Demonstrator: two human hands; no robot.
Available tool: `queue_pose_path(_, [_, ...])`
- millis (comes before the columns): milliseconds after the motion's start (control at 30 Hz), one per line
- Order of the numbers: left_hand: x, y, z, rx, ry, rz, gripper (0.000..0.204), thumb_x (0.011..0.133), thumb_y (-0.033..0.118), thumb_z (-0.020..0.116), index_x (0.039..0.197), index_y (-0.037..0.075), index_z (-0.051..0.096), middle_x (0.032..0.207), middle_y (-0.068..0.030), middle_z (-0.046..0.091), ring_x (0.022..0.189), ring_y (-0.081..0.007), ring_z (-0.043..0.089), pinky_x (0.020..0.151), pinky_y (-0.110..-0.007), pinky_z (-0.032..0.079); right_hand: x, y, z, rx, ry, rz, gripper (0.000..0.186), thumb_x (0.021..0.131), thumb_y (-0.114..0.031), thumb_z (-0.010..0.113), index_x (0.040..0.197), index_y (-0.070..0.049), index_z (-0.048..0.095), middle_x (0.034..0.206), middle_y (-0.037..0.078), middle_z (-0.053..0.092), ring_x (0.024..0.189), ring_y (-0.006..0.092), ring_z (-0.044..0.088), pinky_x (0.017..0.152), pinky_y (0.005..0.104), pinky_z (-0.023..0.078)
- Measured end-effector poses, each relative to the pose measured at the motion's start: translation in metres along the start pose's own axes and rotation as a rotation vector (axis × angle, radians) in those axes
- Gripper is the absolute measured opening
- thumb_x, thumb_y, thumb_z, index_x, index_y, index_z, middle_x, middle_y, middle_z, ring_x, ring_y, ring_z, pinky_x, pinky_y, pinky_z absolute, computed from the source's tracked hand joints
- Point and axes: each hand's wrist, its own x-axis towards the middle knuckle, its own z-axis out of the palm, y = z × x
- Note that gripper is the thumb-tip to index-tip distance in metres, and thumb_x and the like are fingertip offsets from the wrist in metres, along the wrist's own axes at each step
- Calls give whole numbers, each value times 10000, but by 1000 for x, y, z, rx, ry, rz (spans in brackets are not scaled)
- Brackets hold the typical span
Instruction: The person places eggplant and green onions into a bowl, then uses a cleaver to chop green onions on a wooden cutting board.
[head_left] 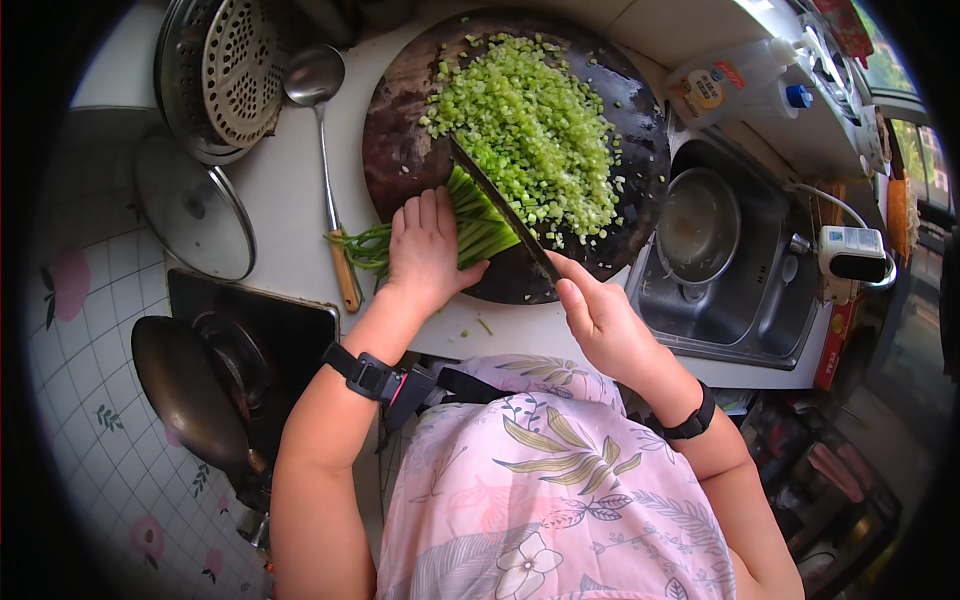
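Note:
My left hand (424, 245) presses a bunch of long green vegetable stalks (486, 230) onto a round dark chopping board (395, 110). Its fingers are bent over the bunch, and thin stem ends stick out to the left of the hand. In my right hand (606, 318) is the handle of a kitchen knife (497, 200), gripped from the near right. The blade lies slantwise along the cut ends of the stalks, its tip pointing far left. Beyond the blade spreads a large heap of finely chopped green pieces (530, 120). The knife's handle is mostly covered by my fingers.
Left of the board lie a ladle (325, 150) with a wooden handle, a glass lid (195, 210) and a perforated steamer tray (240, 75). A wok (185, 390) sits at the lower left. To the right, a sink (690, 310) holds a metal bowl (698, 225); a plastic bottle (725, 85) lies behind.

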Motion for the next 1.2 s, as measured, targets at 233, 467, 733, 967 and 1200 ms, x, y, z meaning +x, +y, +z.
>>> queue_pose_path(233, [5, -4, 2, -107, 2, 18, 959, 586, 473, 766, 1235, -136, 412, 1183, -220, 457, 1046, -330, 437, 925, -393, 365, 31, 0, 8, -5, -24, 6, 389, 995, -220, 433, 1304, 14, 442, 619, 224, 554, 601, 372, 594, 601, 409, 457])
queue_pose_path(467, [5, -5, 5, -112, 17, 14, 961, 571, 463, 774, 1239, -124, 410, 1143, -193, 465, 996, -310, 445, 867, -375, 383, 50, 7, 12, 6, 8, -19, 386, 1003, -228, 418, 1312, -1, 456, 567, 175, 499, 514, 294, 519, 569, 369, 436])
queue_pose_path(733, [4, -4, 0, -102, 29, 10, 914, 595, 442, 767, 1237, -99, 407, 1118, -167, 465, 970, -298, 451, 828, -379, 384, 0, -6, -4, 84, 26, -13, 417, 1009, -242, 409, 1357, -13, 435, 554, 114, 422, 497, 198, 446, 550, 311, 407])
queue_pose_path(967, [4, -3, 0, -94, -5, -9, 918, 604, 449, 762, 1243, -103, 401, 1134, -166, 460, 983, -299, 447, 831, -377, 383, -2, 3, 3, 19, 19, 15, 415, 1000, -220, 424, 1356, -6, 423, 579, 173, 484, 516, 294, 510, 574, 357, 433])
queue_pose_path(1200, [5, -4, 1, -103, -16, 3, 911, 618, 476, 746, 1228, -118, 424, 1138, -179, 461, 998, -302, 439, 860, -380, 380, 4, -6, 3, 39, -16, 39, 393, 998, -205, 427, 1327, 10, 436, 584, 186, 494, 520, 308, 515, 576, 364, 437])
